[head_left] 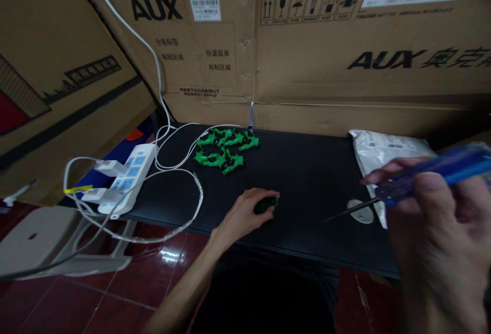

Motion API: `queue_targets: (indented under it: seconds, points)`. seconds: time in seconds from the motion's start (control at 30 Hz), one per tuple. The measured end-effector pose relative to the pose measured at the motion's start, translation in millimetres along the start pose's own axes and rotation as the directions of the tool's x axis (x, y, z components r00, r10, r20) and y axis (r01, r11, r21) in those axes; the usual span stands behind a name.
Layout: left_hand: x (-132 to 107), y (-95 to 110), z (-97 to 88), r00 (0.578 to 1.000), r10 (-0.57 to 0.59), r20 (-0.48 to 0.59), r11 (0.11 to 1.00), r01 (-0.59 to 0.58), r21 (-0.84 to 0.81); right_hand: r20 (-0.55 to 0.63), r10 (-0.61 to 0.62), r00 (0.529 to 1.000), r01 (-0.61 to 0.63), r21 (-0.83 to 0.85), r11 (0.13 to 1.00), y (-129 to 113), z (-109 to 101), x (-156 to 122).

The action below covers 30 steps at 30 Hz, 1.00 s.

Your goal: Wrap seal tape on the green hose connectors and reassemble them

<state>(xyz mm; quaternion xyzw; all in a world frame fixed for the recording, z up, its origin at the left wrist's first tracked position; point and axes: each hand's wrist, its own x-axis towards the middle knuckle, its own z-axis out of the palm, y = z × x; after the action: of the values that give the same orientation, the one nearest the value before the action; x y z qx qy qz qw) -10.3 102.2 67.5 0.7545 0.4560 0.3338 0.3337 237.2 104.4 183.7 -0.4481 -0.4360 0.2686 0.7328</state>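
Note:
My left hand point(249, 210) is low over the front part of the black table, its fingers curled round a small green-and-black plastic hose fitting point(275, 203), most of which they hide. At the right, my right hand point(441, 221) is raised nearer to the camera and grips a screwdriver point(448, 168) by its clear blue handle. The screwdriver's thin dark shaft points left and slightly down, its tip apart from the left hand. Several green hose fittings point(220, 157) with black parts lie in a cluster toward the back of the table.
Cardboard boxes point(307, 78) wall off the back of the black table point(307, 160). A white power strip point(132, 178) with plugs and looping white cables point(199, 196) occupies the left. A white plastic package point(378, 145) and a pale round disc point(360, 212) are at right; a stool point(38, 237) stands lower left.

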Motion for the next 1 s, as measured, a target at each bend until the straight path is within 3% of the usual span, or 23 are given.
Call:
queue_targets:
  seconds: [0.1,0.27,0.43,0.6,1.0]
  points:
    - [-5.0,-0.1,-2.2,1.0,-0.007,0.013,1.0,0.007,-0.005,0.288,0.012,0.958,-0.062,0.167,0.984,-12.1,40.2,-6.3]
    - [-6.2,-0.4,-3.6,1.0,-0.022,0.011,0.999,0.022,-0.047,0.377,0.066,0.924,-0.207,0.348,0.914,-11.9,79.3,-9.3]
    - [-6.4,-2.6,-4.4,1.0,-0.012,0.006,0.996,0.013,-0.083,0.423,0.092,0.902,-0.287,0.426,0.858,-9.8,104.2,-14.0]
    - [-6.3,-2.9,-5.1,1.0,-0.017,0.003,0.997,0.017,-0.081,0.41,0.102,0.906,-0.29,0.428,0.856,-3.7,113.7,-18.4]
    - [-6.2,-6.1,-3.2,1.0,-0.024,-0.007,0.997,0.024,-0.067,0.375,0.103,0.921,-0.261,0.401,0.878,-7.7,112.5,-22.5]
